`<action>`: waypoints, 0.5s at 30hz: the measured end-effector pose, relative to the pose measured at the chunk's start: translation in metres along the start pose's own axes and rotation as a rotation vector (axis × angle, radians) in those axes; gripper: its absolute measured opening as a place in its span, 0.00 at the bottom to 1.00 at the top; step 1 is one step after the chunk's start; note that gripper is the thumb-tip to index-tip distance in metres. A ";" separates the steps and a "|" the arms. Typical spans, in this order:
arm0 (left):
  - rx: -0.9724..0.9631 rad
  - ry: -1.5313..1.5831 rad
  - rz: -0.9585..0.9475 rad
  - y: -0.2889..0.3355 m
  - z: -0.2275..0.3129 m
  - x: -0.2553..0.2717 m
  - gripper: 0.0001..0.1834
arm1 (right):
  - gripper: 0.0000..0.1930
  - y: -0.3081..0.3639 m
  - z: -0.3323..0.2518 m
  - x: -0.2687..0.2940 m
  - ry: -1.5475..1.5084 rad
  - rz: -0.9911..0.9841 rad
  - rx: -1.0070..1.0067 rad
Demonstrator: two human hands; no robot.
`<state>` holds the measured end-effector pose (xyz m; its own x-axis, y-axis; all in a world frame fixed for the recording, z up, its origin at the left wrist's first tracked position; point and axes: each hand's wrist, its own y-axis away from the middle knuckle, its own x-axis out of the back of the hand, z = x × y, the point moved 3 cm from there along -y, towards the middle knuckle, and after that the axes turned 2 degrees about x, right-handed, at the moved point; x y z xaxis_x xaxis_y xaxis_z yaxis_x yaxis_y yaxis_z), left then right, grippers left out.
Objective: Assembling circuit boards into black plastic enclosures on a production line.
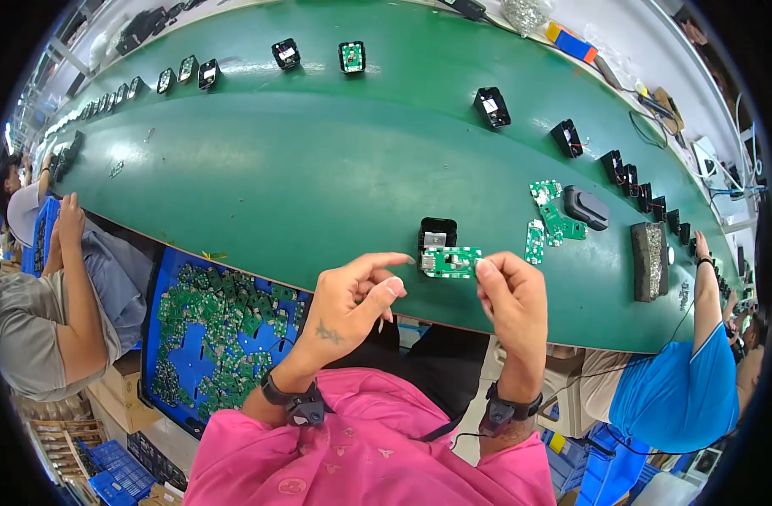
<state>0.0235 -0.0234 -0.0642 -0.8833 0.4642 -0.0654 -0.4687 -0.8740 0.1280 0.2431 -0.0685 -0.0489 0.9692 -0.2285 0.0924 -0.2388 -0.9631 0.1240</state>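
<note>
A green circuit board [452,262] is pinched by its right end between the thumb and fingers of my right hand [514,295]. Beside the board's left end is my left hand [356,295], its index finger stretched out and its thumb apart, with nothing in it. Just behind the board, on the green bench, stands an open black plastic housing [438,226]; a silvery part shows at its near side, and the board hides some of it. To the right lie several loose circuit boards [553,221] next to a dark rounded case [586,207].
A blue tray [180,341] heaped with circuit boards sits left of me, below the bench edge. Black housings [491,107] stand in a row along the far side of the green bench [318,169]. A dark foam block [650,261] lies at right. Other people sit on both sides.
</note>
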 end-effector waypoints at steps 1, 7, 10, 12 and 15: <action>0.000 0.000 -0.002 0.001 -0.001 0.000 0.18 | 0.11 -0.003 0.003 -0.001 0.007 -0.004 -0.016; 0.021 -0.015 0.045 -0.006 -0.011 0.005 0.22 | 0.11 -0.004 0.021 -0.006 0.115 0.045 0.007; -0.063 -0.110 0.106 -0.021 0.001 0.001 0.29 | 0.10 -0.003 0.024 -0.014 0.352 0.179 0.130; -0.098 -0.181 0.014 -0.038 0.006 -0.005 0.34 | 0.10 -0.004 0.025 -0.019 0.366 0.190 0.149; -0.122 -0.191 -0.106 -0.066 -0.003 -0.008 0.30 | 0.09 -0.006 0.028 -0.026 0.262 0.206 0.130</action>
<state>0.0618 0.0298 -0.0751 -0.8184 0.5625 0.1177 -0.5655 -0.8247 0.0094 0.2208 -0.0608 -0.0793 0.8487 -0.3920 0.3550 -0.4018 -0.9144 -0.0491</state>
